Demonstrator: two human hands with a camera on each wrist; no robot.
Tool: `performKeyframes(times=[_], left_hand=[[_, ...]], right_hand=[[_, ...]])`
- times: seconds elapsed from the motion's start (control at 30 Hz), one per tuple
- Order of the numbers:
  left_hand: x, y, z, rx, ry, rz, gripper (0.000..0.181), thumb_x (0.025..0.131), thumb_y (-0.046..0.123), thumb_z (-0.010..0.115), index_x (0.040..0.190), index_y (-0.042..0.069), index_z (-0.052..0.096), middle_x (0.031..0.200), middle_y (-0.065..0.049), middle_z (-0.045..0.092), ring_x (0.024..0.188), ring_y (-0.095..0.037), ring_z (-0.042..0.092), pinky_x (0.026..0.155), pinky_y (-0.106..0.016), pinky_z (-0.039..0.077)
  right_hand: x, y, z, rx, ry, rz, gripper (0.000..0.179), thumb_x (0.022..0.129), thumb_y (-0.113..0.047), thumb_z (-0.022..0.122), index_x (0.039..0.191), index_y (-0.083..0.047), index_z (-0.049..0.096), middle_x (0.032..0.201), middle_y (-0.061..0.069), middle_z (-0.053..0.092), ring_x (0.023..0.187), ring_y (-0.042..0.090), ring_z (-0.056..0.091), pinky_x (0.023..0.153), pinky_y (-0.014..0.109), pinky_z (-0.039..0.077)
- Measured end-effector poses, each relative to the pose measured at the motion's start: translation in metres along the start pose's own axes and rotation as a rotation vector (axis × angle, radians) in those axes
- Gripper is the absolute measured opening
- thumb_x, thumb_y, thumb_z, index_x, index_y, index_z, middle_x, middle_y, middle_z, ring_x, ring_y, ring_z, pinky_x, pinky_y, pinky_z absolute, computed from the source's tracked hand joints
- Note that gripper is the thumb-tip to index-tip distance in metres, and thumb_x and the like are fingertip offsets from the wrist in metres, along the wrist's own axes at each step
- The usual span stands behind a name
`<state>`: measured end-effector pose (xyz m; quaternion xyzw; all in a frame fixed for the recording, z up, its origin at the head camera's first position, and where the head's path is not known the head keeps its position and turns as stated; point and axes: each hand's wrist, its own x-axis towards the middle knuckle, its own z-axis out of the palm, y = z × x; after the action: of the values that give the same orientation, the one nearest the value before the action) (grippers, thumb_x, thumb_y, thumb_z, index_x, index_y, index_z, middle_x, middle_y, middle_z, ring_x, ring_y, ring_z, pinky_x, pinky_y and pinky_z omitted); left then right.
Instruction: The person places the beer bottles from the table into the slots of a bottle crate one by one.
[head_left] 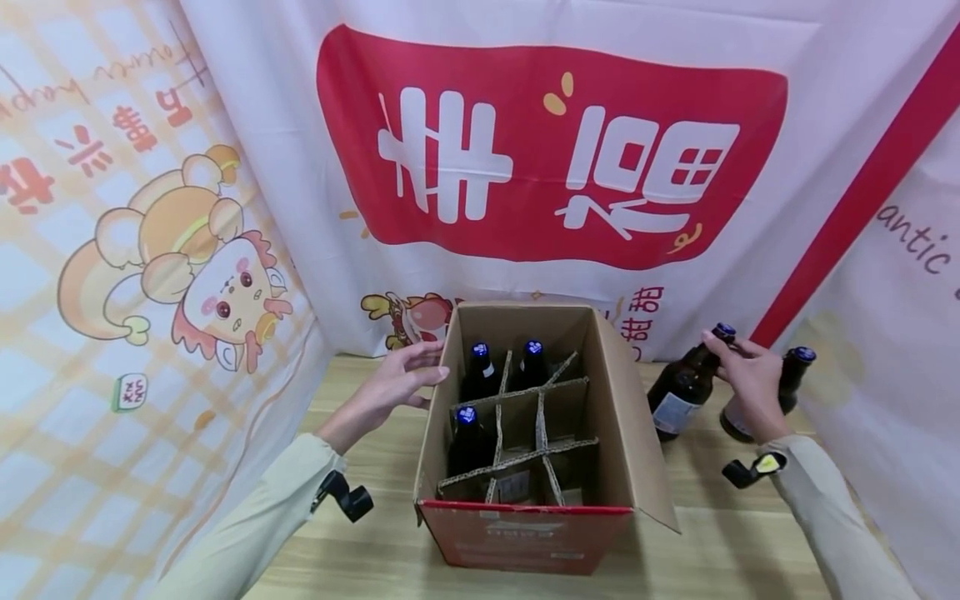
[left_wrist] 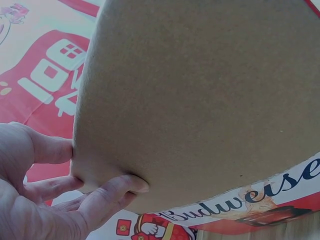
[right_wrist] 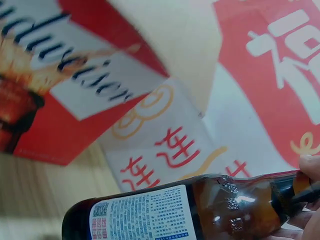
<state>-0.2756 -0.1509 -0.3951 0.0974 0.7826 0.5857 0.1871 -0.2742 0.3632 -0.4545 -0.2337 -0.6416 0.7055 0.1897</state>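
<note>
A cardboard beer box (head_left: 525,533) stands upright with its top flaps up, split by cardboard dividers (head_left: 542,421) into compartments. Three dark bottles with blue caps stand inside: one bottle (head_left: 480,375) at the back left, another (head_left: 531,371) at the back middle, a third (head_left: 468,442) in the left column nearer me. My left hand (head_left: 397,379) grips the left flap (left_wrist: 200,100), fingertips pressing the cardboard. My right hand (head_left: 753,379) holds a brown beer bottle (head_left: 682,390) by its neck, right of the box and tilted. Its white back label (right_wrist: 142,215) shows in the right wrist view.
One more brown bottle (head_left: 795,375) stands on the wooden table (head_left: 360,542) at the right, partly behind my right hand. The box's right flap (head_left: 637,417) leans outward toward the held bottle. Printed cloth (head_left: 555,283) hangs behind the table and along both sides.
</note>
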Motion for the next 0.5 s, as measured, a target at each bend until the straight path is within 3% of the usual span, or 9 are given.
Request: performKeyframes(times=[0.1, 0.13, 0.2, 0.27, 0.33, 0.37, 0.43, 0.5], left_hand=[[0.000, 0.000, 0.000, -0.012, -0.005, -0.006, 0.065, 0.103, 0.018, 0.064, 0.161, 0.004, 0.037, 0.159, -0.026, 0.045, 0.138, -0.045, 0.053, 0.091, -0.048, 0.063], [0.000, 0.000, 0.000, -0.015, -0.005, -0.009, 0.065, 0.103, 0.017, 0.064, 0.161, 0.004, 0.037, 0.159, -0.026, 0.044, 0.138, -0.045, 0.053, 0.091, -0.047, 0.063], [-0.001, 0.000, 0.000, -0.017, -0.004, -0.013, 0.065, 0.103, 0.017, 0.064, 0.161, 0.005, 0.037, 0.160, -0.025, 0.044, 0.138, -0.045, 0.053, 0.091, -0.047, 0.063], [-0.001, 0.000, 0.000, -0.015, -0.004, -0.015, 0.065, 0.103, 0.017, 0.064, 0.161, 0.005, 0.037, 0.159, -0.026, 0.044, 0.138, -0.045, 0.053, 0.091, -0.047, 0.063], [-0.002, 0.000, -0.001, -0.008, 0.001, -0.017, 0.065, 0.103, 0.018, 0.064, 0.161, 0.005, 0.038, 0.158, -0.025, 0.046, 0.137, -0.044, 0.053, 0.091, -0.048, 0.063], [-0.002, 0.001, 0.000, -0.004, 0.002, -0.015, 0.065, 0.103, 0.018, 0.064, 0.161, 0.005, 0.038, 0.158, -0.025, 0.046, 0.137, -0.044, 0.054, 0.091, -0.048, 0.063], [-0.001, 0.002, 0.000, 0.000, 0.004, -0.017, 0.065, 0.103, 0.018, 0.064, 0.161, 0.006, 0.038, 0.158, -0.024, 0.046, 0.137, -0.044, 0.054, 0.091, -0.047, 0.063], [-0.001, 0.003, 0.000, 0.001, 0.007, -0.018, 0.064, 0.103, 0.018, 0.064, 0.160, 0.007, 0.039, 0.159, -0.023, 0.046, 0.136, -0.043, 0.054, 0.091, -0.047, 0.063]], right_hand=[[-0.006, -0.013, -0.003, 0.011, -0.053, 0.040, 0.014, 0.085, -0.027, 0.089, 0.088, -0.023, 0.076, 0.073, -0.014, 0.076, 0.065, 0.004, 0.074, 0.061, 0.018, 0.061], [-0.007, -0.017, -0.004, 0.011, -0.065, 0.047, 0.018, 0.085, -0.028, 0.089, 0.097, -0.020, 0.078, 0.076, -0.014, 0.077, 0.067, 0.004, 0.075, 0.062, 0.018, 0.061], [-0.011, -0.025, -0.003, -0.025, -0.083, 0.062, 0.044, 0.085, -0.033, 0.088, 0.122, -0.013, 0.076, 0.104, 0.001, 0.081, 0.070, 0.001, 0.074, 0.063, 0.016, 0.060], [-0.016, -0.035, -0.001, -0.045, -0.092, 0.044, 0.066, 0.085, -0.035, 0.088, 0.139, -0.005, 0.064, 0.103, -0.001, 0.081, 0.070, -0.001, 0.073, 0.061, 0.015, 0.060], [-0.021, -0.046, 0.001, -0.056, -0.101, 0.007, 0.064, 0.086, -0.034, 0.087, 0.136, -0.001, 0.065, 0.103, -0.003, 0.080, 0.068, -0.002, 0.071, 0.059, 0.015, 0.058], [-0.023, -0.051, 0.002, -0.061, -0.111, -0.014, 0.053, 0.087, -0.034, 0.087, 0.128, -0.004, 0.070, 0.102, -0.003, 0.080, 0.068, -0.002, 0.071, 0.058, 0.015, 0.058], [-0.028, -0.062, 0.002, -0.073, -0.125, -0.074, 0.031, 0.088, -0.032, 0.086, 0.104, -0.008, 0.074, 0.077, -0.017, 0.072, 0.066, -0.001, 0.069, 0.057, 0.016, 0.058], [-0.032, -0.072, 0.002, -0.150, -0.127, -0.137, 0.021, 0.090, -0.033, 0.084, 0.089, -0.014, 0.074, 0.077, -0.014, 0.071, 0.067, 0.001, 0.064, 0.059, 0.014, 0.056]])
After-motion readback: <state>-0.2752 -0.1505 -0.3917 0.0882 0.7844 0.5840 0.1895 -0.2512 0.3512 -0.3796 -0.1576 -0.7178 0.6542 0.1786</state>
